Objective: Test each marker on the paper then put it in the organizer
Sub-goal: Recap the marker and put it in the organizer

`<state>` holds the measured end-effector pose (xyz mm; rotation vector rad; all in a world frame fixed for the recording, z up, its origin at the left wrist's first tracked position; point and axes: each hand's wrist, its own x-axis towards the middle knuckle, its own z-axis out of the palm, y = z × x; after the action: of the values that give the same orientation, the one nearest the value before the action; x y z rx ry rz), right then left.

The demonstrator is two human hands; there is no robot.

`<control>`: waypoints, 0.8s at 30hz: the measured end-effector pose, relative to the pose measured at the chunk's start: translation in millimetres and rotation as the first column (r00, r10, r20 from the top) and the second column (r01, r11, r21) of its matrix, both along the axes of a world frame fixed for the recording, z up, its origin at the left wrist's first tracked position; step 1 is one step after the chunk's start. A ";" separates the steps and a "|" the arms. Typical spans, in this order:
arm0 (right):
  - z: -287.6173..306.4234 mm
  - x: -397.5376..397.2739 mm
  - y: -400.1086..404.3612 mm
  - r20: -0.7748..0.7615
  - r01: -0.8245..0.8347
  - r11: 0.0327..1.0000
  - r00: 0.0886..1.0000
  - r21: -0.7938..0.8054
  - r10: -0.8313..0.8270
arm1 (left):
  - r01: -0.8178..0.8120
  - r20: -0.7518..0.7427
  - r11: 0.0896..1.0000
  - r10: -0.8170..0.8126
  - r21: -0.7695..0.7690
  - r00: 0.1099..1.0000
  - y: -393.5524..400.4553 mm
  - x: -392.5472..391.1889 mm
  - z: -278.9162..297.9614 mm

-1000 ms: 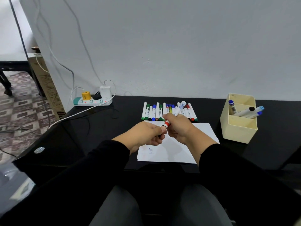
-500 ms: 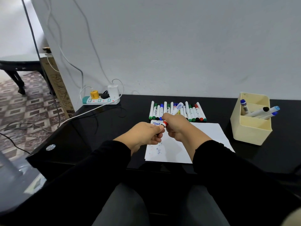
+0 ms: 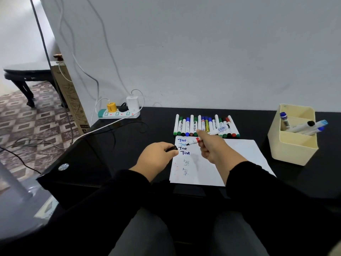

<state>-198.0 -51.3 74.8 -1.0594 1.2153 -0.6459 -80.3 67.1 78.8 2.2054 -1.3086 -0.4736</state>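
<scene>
Now uncapped, hands apart, left fingers (image 3: 168,151) pinching cap (image 3: 172,148), right fingers (image 3: 202,137) pinching marker (image 3: 212,133) over paper (image 3: 230,156).

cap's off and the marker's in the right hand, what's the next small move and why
Probably lower the marker tip onto the paper just below the last "Test" and write. Its tip is bare and points at the sheet, and the left hand holds the cap aside.

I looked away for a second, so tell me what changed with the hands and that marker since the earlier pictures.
The hands have pulled apart and the marker is now uncapped: the left hand holds the black cap, and the right hand grips the marker with its tip over the paper by the written "Test" lines. The row of markers and the organizer stayed as they were.
</scene>
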 end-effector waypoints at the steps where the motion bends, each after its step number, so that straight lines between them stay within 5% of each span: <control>1: -2.5 -0.2 0.1 0.014 0.006 1.000 1.000 -0.025 -0.006 | -0.010 -0.009 1.000 0.010 0.007 1.000 -2.0 2.8 -5.1; 8: -23.8 -0.6 3.5 -0.092 0.039 0.964 0.994 -0.265 -0.065 | -0.121 -0.005 0.988 0.122 -0.098 0.993 -7.8 28.7 -55.8; 14: -43.1 13.6 1.1 -0.151 -0.011 0.912 0.987 -0.410 -0.056 | -0.185 0.154 0.981 0.175 0.056 0.972 -18.9 34.3 -75.4; 24: -66.4 17.0 -5.1 -0.247 -0.092 0.861 0.968 -0.501 -0.040 | -0.186 0.220 0.979 0.164 0.085 0.962 -24.1 37.7 -87.8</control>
<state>-181.1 -56.4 8.4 -1.6406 1.2730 -0.8606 -42.6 43.0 -9.1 2.4893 -1.2011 -0.2494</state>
